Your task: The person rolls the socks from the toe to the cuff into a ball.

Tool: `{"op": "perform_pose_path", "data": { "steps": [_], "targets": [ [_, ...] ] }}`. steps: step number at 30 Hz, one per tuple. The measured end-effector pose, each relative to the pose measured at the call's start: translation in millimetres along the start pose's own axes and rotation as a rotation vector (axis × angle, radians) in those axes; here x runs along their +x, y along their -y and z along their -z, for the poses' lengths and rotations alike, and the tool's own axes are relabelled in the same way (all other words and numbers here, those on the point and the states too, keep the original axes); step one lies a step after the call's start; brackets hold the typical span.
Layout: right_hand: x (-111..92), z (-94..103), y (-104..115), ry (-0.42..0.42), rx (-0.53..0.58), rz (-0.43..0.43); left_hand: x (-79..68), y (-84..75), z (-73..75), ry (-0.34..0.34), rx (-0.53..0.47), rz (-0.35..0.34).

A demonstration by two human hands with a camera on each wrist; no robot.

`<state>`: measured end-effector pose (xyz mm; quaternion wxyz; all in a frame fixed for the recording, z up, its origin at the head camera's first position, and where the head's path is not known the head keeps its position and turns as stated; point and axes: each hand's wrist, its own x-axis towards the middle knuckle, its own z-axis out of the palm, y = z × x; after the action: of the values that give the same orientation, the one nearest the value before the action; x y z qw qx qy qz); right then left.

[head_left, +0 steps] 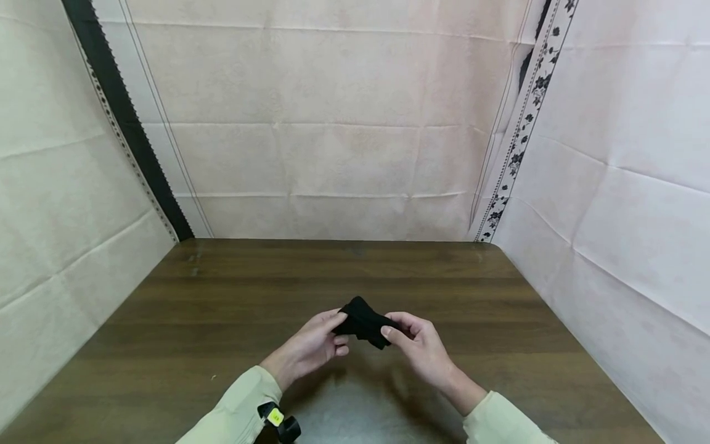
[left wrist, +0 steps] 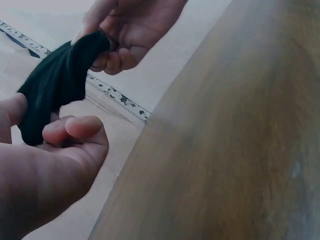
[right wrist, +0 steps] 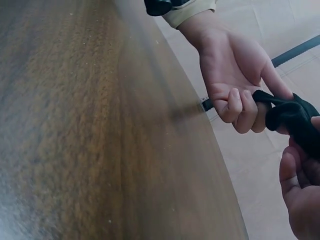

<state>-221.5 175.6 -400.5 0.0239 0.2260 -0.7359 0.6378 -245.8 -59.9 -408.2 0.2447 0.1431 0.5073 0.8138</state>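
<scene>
A small black sock (head_left: 363, 322), soft and bunched, is stretched between both hands above the table in the head view. My left hand (head_left: 312, 350) pinches its left end, thumb on top and the other fingers curled below. At the opposite end, my right hand (head_left: 420, 350) grips the fabric between thumb and fingers. The left wrist view shows the knit surface of the sock (left wrist: 57, 82) sagging between the two hands. In the right wrist view the sock (right wrist: 298, 121) is folded over on itself, partly hidden by the right hand (right wrist: 307, 207).
A brown wood-grain table (head_left: 222, 296) lies under the hands. Pale creased cloth sheets (head_left: 333, 154) hang at the back and both sides, with a floral border strip (head_left: 516, 160) at right. A black device with a yellow patch (head_left: 275, 417) is strapped over the left sleeve.
</scene>
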Motion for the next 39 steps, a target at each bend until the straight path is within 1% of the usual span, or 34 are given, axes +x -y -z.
{"op": "perform_pose_path", "data": {
  "steps": [7, 13, 17, 22, 26, 30, 32, 36, 39],
  "targets": [
    [1.6, 1.4, 5.3, 0.060, 0.036, 0.016, -1.2, -1.5, 1.1, 0.033, 0.059, -0.037],
    [1.9, 2.5, 11.2, 0.104, 0.065, -0.024, -2.0, -4.1, 0.9, 0.031, 0.130, -0.056],
    [3.0, 4.4, 12.9, 0.148, 0.078, -0.053, -1.2, -4.9, 1.5, 0.062, 0.157, -0.065],
    [4.1, 7.9, 12.5, 0.183, 0.019, -0.090, 0.9, -5.0, 4.2, 0.133, 0.186, -0.094],
    [5.5, 9.2, 11.6, 0.227, -0.049, -0.099, 2.6, -5.2, 7.6, 0.185, 0.225, -0.098],
    [7.3, 8.8, 11.1, 0.287, -0.110, -0.077, 3.0, -5.9, 10.0, 0.203, 0.260, -0.073],
    [8.1, 8.1, 11.2, 0.317, -0.131, -0.061, 2.7, -6.3, 10.3, 0.200, 0.269, -0.057],
    [9.3, 5.8, 9.7, 0.376, -0.168, -0.011, 1.5, -5.4, 9.3, 0.171, 0.290, -0.001],
    [9.4, 3.6, 7.7, 0.404, -0.197, 0.022, 0.3, -4.6, 7.5, 0.148, 0.313, 0.057]
  ]
}}
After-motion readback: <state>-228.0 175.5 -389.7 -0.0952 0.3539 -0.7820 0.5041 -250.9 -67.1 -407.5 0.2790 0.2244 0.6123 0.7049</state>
